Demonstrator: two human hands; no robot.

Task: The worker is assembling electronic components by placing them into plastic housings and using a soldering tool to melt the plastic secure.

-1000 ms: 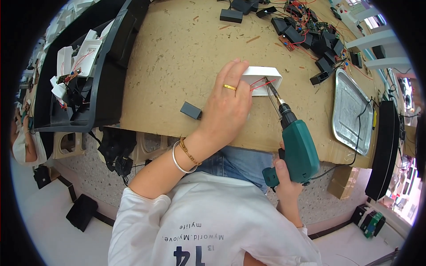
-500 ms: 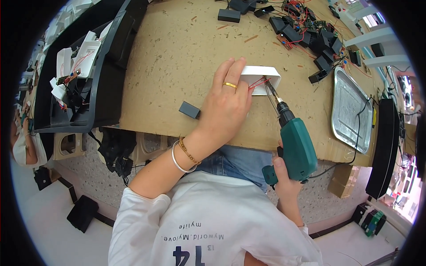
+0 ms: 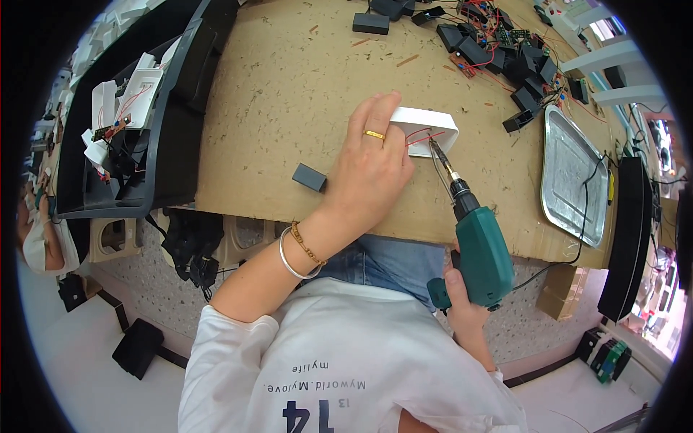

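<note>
A white plastic housing (image 3: 426, 115) with its open side toward me stands on the cardboard-covered table. My left hand (image 3: 374, 162) is closed over its left end, hiding that part. Thin red wires (image 3: 417, 134) run inside the housing from beside my fingers. In my right hand (image 3: 465, 303) is a green soldering gun (image 3: 485, 252), held by its handle. Its thin metal tip points up and left into the housing's opening, close to the wires; contact cannot be made out. A small black box (image 3: 310, 177) lies left of my left wrist.
Black cases and circuit boards with red wires lie piled at the far right (image 3: 530, 68). Right of me are a metal tray (image 3: 550, 195) and the gun's black cable (image 3: 582, 224). A black bin (image 3: 170, 144) with white housings stands left. One black case (image 3: 370, 24) lies at the back.
The soldering gun's tip has drawn slightly toward me, away from the housing's inner back wall. My left hand and the housing stay almost where they were.
</note>
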